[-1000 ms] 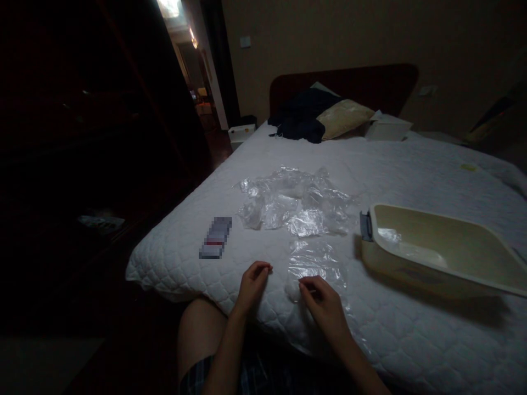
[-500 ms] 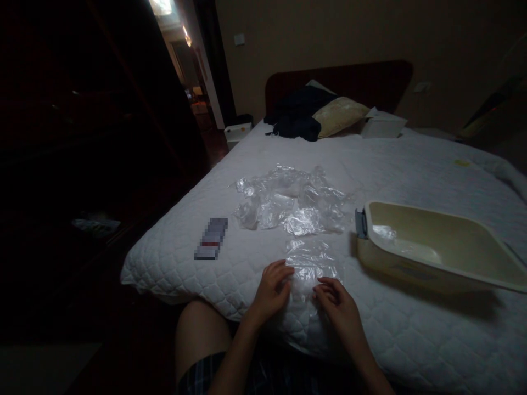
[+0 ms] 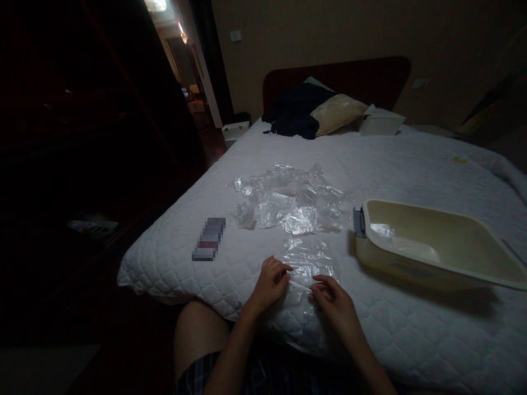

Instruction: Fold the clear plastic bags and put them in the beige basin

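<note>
A clear plastic bag point(image 3: 309, 252) lies flattened on the bed in front of me. My left hand point(image 3: 272, 282) pinches its near part at the left, thumb against fingers. On the right, my right hand point(image 3: 332, 299) grips the same part with bent fingers. A narrow whitish fold of the plastic stretches between the two hands. Just beyond lies a spread of crumpled clear plastic bags point(image 3: 269, 208), overlapping so that single ones are hard to tell apart.
A cream plastic bin point(image 3: 415, 274) with a grey latch stands on the quilted bed point(image 3: 164, 263) at right. A pixelated flat object point(image 3: 209, 239) lies at left. Dark cloth point(image 3: 294, 112), a beige pillow point(image 3: 337, 114) and a white box point(image 3: 382, 123) sit near the headboard.
My fingers have closed on the near part of the bag, and a narrow whitish fold now shows between them. The view has shifted slightly; the other things stay put.
</note>
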The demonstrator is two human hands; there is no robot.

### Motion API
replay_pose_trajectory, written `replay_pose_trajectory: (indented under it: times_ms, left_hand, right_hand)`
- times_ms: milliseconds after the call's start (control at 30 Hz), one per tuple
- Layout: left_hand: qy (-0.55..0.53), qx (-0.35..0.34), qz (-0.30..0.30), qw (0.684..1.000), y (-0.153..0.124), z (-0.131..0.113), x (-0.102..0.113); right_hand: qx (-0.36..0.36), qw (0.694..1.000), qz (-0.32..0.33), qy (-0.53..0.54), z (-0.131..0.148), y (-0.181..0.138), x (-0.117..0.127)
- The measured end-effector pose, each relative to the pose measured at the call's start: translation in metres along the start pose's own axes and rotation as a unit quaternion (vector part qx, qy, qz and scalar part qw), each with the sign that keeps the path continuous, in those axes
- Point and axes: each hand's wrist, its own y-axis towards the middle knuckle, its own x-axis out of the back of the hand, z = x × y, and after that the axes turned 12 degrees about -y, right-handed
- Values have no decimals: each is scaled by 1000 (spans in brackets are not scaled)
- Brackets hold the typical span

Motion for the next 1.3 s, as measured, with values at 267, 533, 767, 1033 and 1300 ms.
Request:
replay_pose_trajectory:
  times_ms: [267, 533, 767, 1033, 1300]
  left_hand:
    - [31, -17, -11, 999, -3, 1, -4]
    - [9, -19, -20, 1000, -2, 5, -3]
    - [-19, -5, -25, 999, -3, 8, -3]
    - [3, -8, -23, 1000, -2, 4, -4]
    - [-7, -6, -31, 999, -3, 5, -5]
  right_hand:
    - [80, 981, -49, -172, -4, 7, -2]
    - [312, 880, -43, -355, 0, -16, -7]
    - [520, 724, 40, -452, -27, -36, -29]
    - [566, 677, 18, -470, -51, -35, -33]
    - [559, 703, 58, -435, -43, -44, -25]
